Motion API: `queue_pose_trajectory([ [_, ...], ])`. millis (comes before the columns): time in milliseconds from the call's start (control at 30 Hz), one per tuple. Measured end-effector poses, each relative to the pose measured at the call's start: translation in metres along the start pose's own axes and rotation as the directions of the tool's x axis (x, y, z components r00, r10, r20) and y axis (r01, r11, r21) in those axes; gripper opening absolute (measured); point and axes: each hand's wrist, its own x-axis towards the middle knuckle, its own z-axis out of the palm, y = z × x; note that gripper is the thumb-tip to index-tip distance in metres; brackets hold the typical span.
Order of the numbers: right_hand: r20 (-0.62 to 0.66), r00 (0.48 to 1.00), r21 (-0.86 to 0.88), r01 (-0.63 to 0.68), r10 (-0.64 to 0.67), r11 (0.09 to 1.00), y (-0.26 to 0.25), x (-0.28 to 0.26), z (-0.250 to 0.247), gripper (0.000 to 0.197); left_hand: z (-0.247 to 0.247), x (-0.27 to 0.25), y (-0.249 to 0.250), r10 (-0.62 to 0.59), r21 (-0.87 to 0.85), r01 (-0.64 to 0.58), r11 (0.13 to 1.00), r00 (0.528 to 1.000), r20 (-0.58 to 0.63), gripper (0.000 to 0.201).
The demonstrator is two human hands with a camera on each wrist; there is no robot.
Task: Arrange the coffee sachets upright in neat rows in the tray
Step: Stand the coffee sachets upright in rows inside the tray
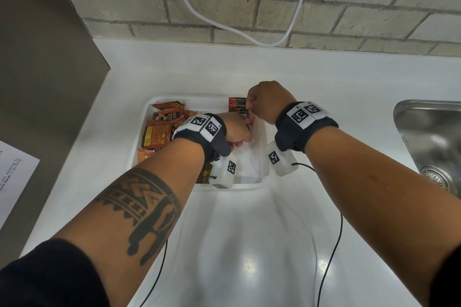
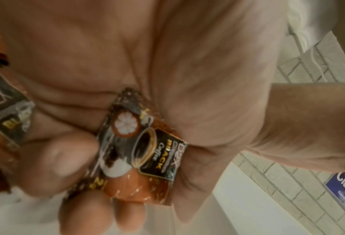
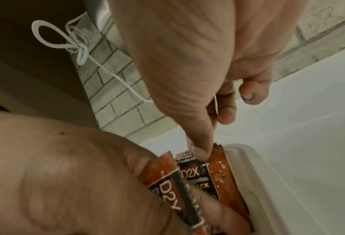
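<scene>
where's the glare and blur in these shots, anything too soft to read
Head view: sharp, ceiling light glares off the counter. Left wrist view: left hand soft, held sachet label readable. Right wrist view: dim, nearer sachet blurred, right hand fairly sharp.

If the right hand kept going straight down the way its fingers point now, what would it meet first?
Most likely the row of upright sachets at the tray's far right side: the right hand is over them, and its thumb tip already seems to touch a top edge. Depth is hard to judge.

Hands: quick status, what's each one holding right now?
Left hand: grips a coffee sachet in curled fingers.
Right hand: pinches the upright row of sachets at the tray's far right corner.
</scene>
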Motion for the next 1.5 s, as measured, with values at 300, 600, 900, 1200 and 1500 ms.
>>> queue_pose_trajectory([
  [300,0.011,1.000,-0.030,-0.003,0.004,1.000,-0.003,0.003,0.001,0.019,0.000,0.000,-0.002,0.002,-0.059,-0.001,0.998,1.000,0.014,0.034],
  [600,0.013,1.000,-0.027,-0.003,0.003,1.000,-0.001,0.004,0.002,0.018,0.000,-0.007,0.001,0.004,-0.063,-0.003,0.998,1.000,0.017,0.034],
  [900,-0.044,0.995,0.221,0.095,-0.087,0.971,0.008,-0.024,-0.013,0.020,-0.018,-0.033,-0.015,0.092,-0.312,-0.073,0.947,0.995,0.047,0.024],
  [1200,-0.123,0.987,0.617,0.158,-0.104,0.771,0.007,-0.042,-0.033,0.003,-0.033,-0.054,-0.030,0.463,-0.681,-0.359,0.638,0.886,-0.034,0.039],
  [1500,-0.174,0.984,0.252,0.075,-0.031,0.965,0.017,-0.038,-0.029,0.019,-0.032,-0.060,-0.036,0.150,0.159,-0.147,0.976,0.989,-0.011,0.020],
])
